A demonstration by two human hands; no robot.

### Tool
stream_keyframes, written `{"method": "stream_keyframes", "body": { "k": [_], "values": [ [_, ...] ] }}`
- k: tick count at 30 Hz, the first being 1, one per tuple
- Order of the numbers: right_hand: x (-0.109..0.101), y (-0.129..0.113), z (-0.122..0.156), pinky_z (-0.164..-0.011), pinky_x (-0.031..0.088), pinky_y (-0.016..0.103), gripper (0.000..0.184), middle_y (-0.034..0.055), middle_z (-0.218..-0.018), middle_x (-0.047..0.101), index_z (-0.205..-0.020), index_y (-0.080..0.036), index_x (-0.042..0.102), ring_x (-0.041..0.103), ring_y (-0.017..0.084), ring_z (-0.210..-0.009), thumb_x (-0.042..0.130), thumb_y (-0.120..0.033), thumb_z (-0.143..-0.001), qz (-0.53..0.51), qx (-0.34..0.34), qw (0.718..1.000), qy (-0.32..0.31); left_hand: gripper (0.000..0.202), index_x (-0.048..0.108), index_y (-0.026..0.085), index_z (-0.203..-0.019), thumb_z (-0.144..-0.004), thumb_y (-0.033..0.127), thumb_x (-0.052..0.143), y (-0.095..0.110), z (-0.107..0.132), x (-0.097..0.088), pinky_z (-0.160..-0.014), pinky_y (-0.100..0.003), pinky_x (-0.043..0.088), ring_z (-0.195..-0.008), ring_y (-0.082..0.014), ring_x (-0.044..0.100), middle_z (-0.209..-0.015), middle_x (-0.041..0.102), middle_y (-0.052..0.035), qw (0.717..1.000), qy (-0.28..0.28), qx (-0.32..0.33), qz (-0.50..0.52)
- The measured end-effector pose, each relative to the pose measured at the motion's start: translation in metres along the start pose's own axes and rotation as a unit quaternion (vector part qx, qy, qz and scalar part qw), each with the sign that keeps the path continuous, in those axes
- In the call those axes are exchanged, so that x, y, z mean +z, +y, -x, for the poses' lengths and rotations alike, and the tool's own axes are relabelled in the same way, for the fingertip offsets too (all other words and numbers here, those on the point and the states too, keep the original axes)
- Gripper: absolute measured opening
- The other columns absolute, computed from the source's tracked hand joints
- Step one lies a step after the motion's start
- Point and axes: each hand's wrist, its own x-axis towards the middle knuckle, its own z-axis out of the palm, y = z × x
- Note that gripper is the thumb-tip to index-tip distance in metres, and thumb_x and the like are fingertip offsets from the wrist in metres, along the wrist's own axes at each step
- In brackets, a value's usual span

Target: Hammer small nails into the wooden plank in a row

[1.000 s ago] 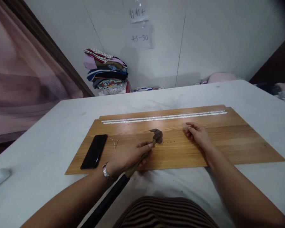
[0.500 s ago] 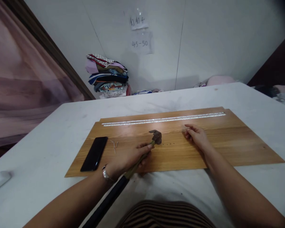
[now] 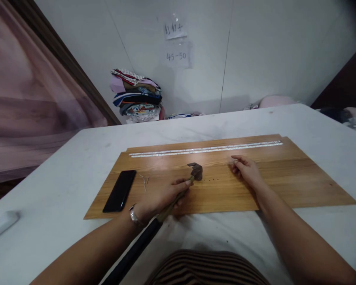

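A claw hammer point(image 3: 161, 215) with a rusty head and black grip slants up from the lower left. My left hand point(image 3: 173, 194) is wrapped round its shaft just below the head. My right hand point(image 3: 245, 170) hovers over the right half of the wooden board point(image 3: 279, 178), thumb and fingertips pinched together; whatever lies between them is too small to make out. A short row of small dark nail heads or holes point(image 3: 213, 179) runs across the board between hammer head and right hand. Several loose nails point(image 3: 144, 183) lie to the left of my left hand.
A black phone point(image 3: 119, 191) rests on the board's left side. Two long strips with printed marks point(image 3: 206, 149) run along its far edge. The board lies on a white table point(image 3: 56, 170). Folded clothes point(image 3: 138, 95) are stacked beyond, and a white object point(image 3: 1, 225) sits at far left.
The whole view has shifted slightly. Both hands keep the same pose, the hammer still in my left hand and the right fingers still pinched.
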Motion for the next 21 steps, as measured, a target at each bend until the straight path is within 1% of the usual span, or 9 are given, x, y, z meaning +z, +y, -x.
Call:
{"method": "stream_keyframes", "body": {
  "k": [2, 5, 9, 15, 21],
  "values": [
    [-0.0005, 0.0000, -0.0004, -0.041, 0.034, 0.021, 0.038, -0.0033, -0.055, 0.057, -0.098, -0.014, 0.061, 0.050, 0.010, -0.046, 0.059, -0.033, -0.065, 0.005, -0.001, 1.000, -0.001, 0.033, 0.052, 0.017, -0.095, -0.085, 0.049, 0.056, 0.0017, 0.0000, -0.0008, -0.039, -0.018, 0.027, -0.047, -0.0029, 0.040, -0.071, 0.051, 0.0039, 1.000, 0.004, 0.007, 0.008],
    [-0.0009, 0.0000, -0.0011, -0.042, 0.035, 0.022, 0.039, -0.0029, -0.055, 0.057, -0.098, -0.014, 0.061, 0.051, 0.010, -0.047, 0.059, -0.033, -0.064, 0.010, -0.002, 1.000, -0.004, 0.034, 0.052, 0.017, -0.093, -0.085, 0.050, 0.057, 0.0020, -0.0013, -0.0007, -0.039, -0.018, 0.027, -0.047, -0.0029, 0.040, -0.071, 0.050, 0.0042, 1.000, 0.009, 0.004, 0.012],
    [-0.0009, 0.0007, -0.0016, -0.042, 0.034, 0.021, 0.040, -0.0031, -0.056, 0.056, -0.099, -0.014, 0.061, 0.051, 0.010, -0.047, 0.058, -0.035, -0.065, 0.013, 0.000, 1.000, -0.003, 0.035, 0.051, 0.017, -0.088, -0.086, 0.052, 0.054, -0.0012, -0.0033, 0.0009, -0.039, -0.020, 0.026, -0.043, -0.0034, 0.038, -0.064, 0.048, 0.0050, 1.000, 0.006, -0.003, -0.004],
    [-0.0015, 0.0030, -0.0021, -0.042, 0.033, 0.021, 0.040, -0.0021, -0.058, 0.058, -0.100, -0.015, 0.061, 0.051, 0.010, -0.048, 0.058, -0.036, -0.065, 0.017, -0.002, 1.000, -0.007, 0.034, 0.052, 0.017, -0.091, -0.088, 0.051, 0.051, -0.0027, -0.0030, 0.0010, -0.039, -0.021, 0.025, -0.042, -0.0040, 0.036, -0.057, 0.046, 0.0066, 1.000, -0.017, 0.005, -0.014],
    [-0.0026, 0.0056, -0.0039, -0.043, 0.034, 0.022, 0.040, -0.0023, -0.058, 0.057, -0.099, -0.016, 0.062, 0.051, 0.011, -0.048, 0.060, -0.037, -0.065, 0.019, -0.003, 1.000, -0.006, 0.035, 0.052, 0.018, -0.093, -0.085, 0.051, 0.055, -0.0009, -0.0039, 0.0001, -0.038, -0.019, 0.025, -0.043, -0.0032, 0.037, -0.066, 0.049, 0.0055, 1.000, 0.000, 0.006, 0.010]
  ]
}}
